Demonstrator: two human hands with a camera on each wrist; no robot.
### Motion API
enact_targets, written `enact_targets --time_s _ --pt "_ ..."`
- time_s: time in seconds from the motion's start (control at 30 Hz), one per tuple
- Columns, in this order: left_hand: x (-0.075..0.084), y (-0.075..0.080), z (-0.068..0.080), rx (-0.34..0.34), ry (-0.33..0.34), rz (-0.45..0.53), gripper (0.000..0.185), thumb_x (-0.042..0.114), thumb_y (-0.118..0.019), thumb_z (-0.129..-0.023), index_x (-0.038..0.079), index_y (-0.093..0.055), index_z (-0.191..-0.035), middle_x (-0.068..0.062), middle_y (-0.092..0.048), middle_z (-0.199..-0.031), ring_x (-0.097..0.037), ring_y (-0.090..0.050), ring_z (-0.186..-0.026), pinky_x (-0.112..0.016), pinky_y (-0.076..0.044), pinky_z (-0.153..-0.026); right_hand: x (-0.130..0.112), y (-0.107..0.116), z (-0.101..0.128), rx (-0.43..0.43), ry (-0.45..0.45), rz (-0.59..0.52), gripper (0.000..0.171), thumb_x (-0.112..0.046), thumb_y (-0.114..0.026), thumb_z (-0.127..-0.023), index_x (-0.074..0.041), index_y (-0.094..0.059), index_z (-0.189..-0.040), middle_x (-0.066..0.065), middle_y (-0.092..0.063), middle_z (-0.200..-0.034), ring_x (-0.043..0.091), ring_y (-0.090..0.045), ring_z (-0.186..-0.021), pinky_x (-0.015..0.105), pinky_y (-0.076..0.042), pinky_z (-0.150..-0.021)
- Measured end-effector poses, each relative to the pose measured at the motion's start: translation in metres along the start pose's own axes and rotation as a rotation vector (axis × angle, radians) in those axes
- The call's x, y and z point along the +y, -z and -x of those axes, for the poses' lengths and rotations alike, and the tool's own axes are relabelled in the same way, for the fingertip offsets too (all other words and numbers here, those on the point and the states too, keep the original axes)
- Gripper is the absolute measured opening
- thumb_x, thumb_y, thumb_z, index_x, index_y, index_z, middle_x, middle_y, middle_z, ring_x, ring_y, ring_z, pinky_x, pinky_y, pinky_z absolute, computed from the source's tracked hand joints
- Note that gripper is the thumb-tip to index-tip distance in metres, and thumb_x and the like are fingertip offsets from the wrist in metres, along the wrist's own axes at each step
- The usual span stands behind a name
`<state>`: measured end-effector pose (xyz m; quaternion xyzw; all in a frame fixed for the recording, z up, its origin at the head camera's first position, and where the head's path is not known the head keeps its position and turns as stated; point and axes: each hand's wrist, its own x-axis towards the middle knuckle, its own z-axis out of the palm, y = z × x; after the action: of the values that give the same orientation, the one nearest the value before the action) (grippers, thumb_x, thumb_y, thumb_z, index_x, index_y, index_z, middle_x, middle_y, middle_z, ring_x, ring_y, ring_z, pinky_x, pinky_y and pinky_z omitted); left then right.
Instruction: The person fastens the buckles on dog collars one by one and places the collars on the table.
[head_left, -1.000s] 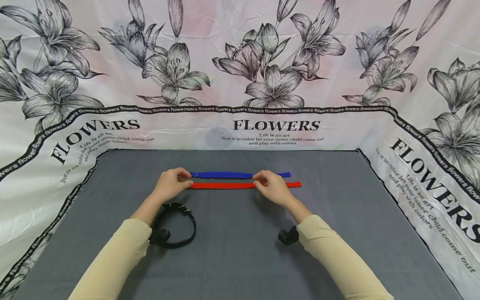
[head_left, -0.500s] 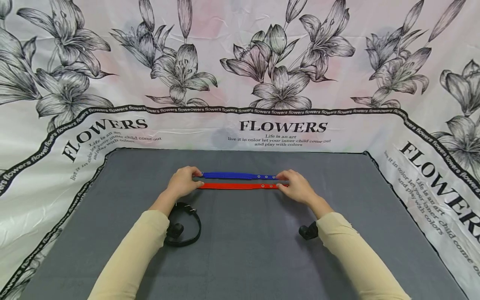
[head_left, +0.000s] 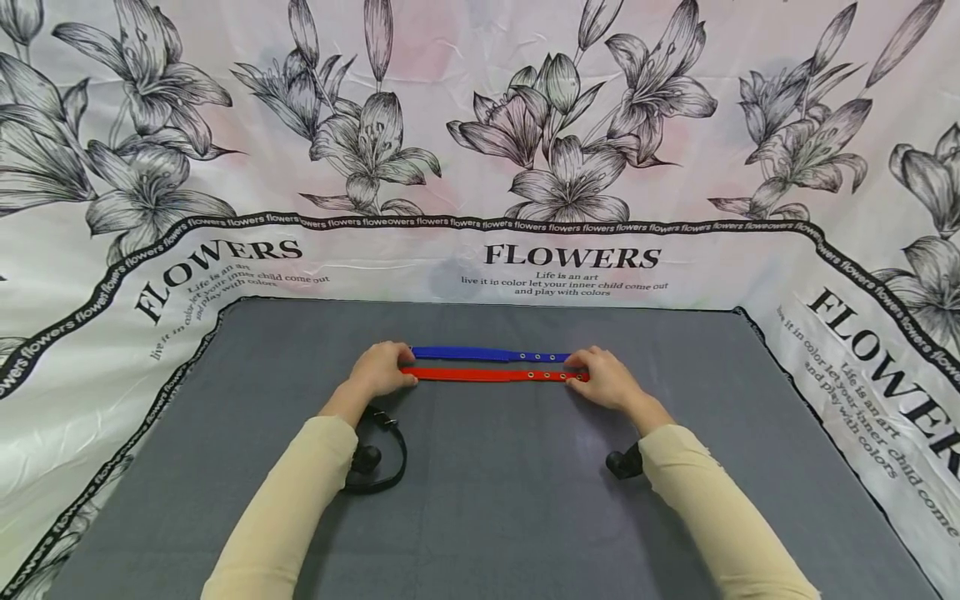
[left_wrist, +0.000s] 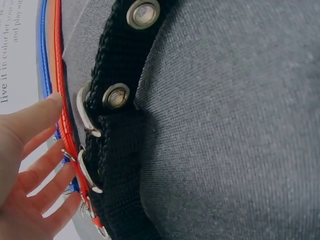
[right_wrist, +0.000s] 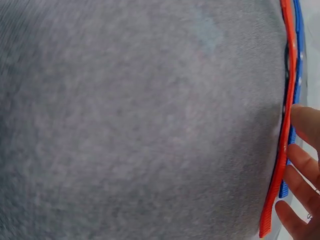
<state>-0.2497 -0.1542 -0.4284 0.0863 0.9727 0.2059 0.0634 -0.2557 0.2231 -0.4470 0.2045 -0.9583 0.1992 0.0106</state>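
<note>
In the head view a blue collar (head_left: 465, 354) and a red collar (head_left: 465, 375) lie side by side, stretched straight across the grey cloth. Both have metal eyelets toward the right. My left hand (head_left: 377, 368) touches their left ends; in the left wrist view its thumb rests at the red collar, fingers spread near the buckles. At the right ends is my right hand (head_left: 606, 379), thumb at the red collar and fingertips by the blue one. Its fingers look loosely extended in the right wrist view. Beneath my left forearm lies a looped black collar (head_left: 403, 458), partly hidden.
The grey cloth (head_left: 495, 500) covers the table. A white flower-printed sheet (head_left: 450, 175) rises behind and along both sides. Small black wrist cameras (head_left: 621, 463) hang under the sleeves.
My right hand has slid rightward along the two collars to their ends, uncovering the eyelets. The left hand stays at the left ends. The head view has shifted slightly.
</note>
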Motion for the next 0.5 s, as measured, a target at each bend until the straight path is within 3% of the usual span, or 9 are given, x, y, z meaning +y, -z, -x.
enact_targets --time_s 0.27,0.5 --pt "-0.0006 -0.0021 -0.0052 -0.032 0.022 -0.027 0.036 0.022 -0.076 -0.076 0.007 -0.065 -0.106 -0.011 -0.061 -0.105 -0.026 -0.056 -0.093 -0.042 -0.045 -0.084 0.0040 -0.0020 -0.0004 0.007 -0.003 0.056 0.027 -0.017 -0.069 -0.080 -0.005 -0.064 -0.104 0.014 -0.058 -0.100 0.032 -0.054 -0.092 0.048 -0.044 -0.080" --pt "0.0005 -0.0035 -0.0072 -0.045 0.058 -0.049 0.024 0.020 -0.076 -0.076 0.010 -0.065 -0.095 -0.006 -0.057 -0.092 -0.022 -0.051 -0.083 -0.036 -0.045 -0.072 0.0052 -0.0026 -0.0016 0.007 -0.030 0.073 0.020 -0.013 -0.068 -0.079 -0.006 -0.064 -0.097 0.012 -0.057 -0.093 0.029 -0.053 -0.085 0.045 -0.044 -0.076"
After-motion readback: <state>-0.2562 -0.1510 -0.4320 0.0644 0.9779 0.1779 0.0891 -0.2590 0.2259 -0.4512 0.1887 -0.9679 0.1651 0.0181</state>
